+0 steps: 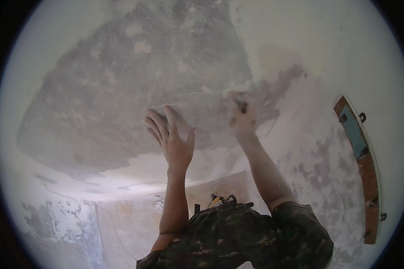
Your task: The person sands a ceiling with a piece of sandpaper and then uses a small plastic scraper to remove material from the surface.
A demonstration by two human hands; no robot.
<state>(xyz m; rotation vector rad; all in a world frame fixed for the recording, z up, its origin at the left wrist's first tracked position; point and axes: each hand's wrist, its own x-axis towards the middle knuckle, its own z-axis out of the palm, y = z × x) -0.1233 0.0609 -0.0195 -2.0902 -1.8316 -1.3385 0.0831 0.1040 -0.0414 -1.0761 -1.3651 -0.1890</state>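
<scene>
Before me is a wall with a large grey patch of bare plaster (97,111), mottled and bordered by white paint. My left hand (175,138) lies against this patch with its fingers spread and holds nothing. To its right, my right hand (244,117) is closed at the patch's right edge, blurred by motion. A small dark-and-pale hand tool (243,107) shows in its grip; the blur hides what kind it is. A thin pale curved line runs across the plaster between the two hands.
On the right is a curved-looking wooden hook rail (368,171), brown with a blue section and several metal hooks. A thin cable (112,218) hangs at lower left, near a peeling wall (54,218). Yellow and dark items (219,201) show beyond my camouflage shirt (235,235).
</scene>
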